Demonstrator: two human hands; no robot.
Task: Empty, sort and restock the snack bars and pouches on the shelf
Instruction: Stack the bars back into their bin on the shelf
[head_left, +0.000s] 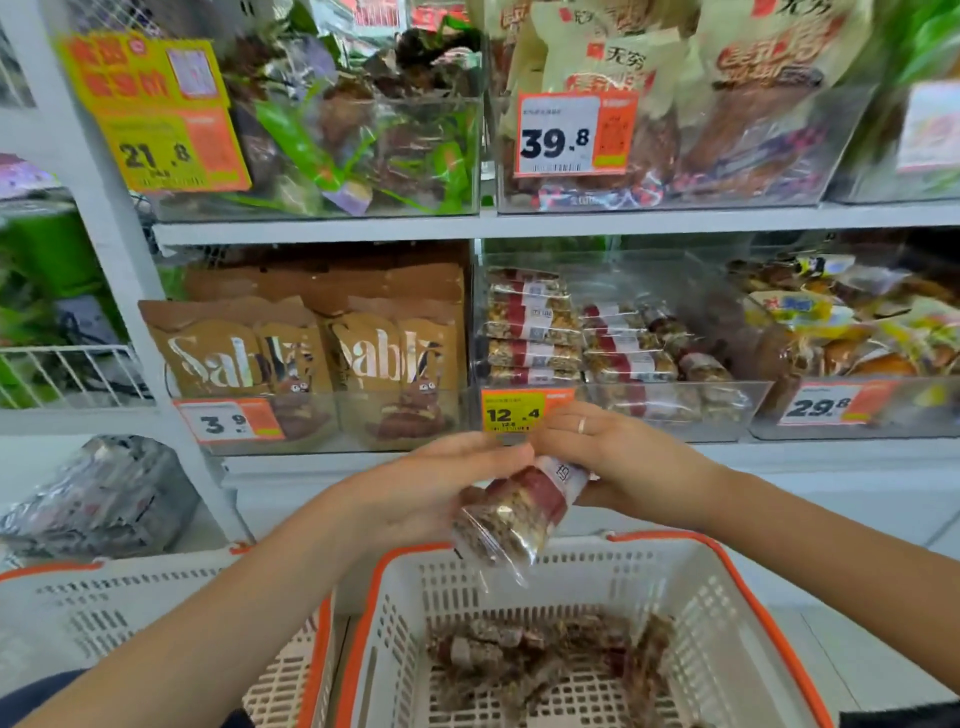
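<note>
A nut snack bar (511, 514) in clear wrap with a red and white label is held tilted above a white basket (727, 587) with an orange rim. My left hand (431, 488) grips its upper side, and my right hand (608, 447), wearing a ring, holds its top end. More such bars (550, 654) lie loose in the basket's bottom. In the clear shelf bin (675, 410) behind my hands, the same bars (535, 327) are stacked flat in rows. Brown Sablé pouches (311, 353) stand in the bin to the left.
A second white basket (130, 603) sits to the left of the first. Shiny dark packets (98, 499) lie on the lower left shelf. Price tags read 12.4 (514, 413), 3.9 and 29.8. The upper shelf holds clear bins of mixed snacks (363, 135) and large pouches (675, 104).
</note>
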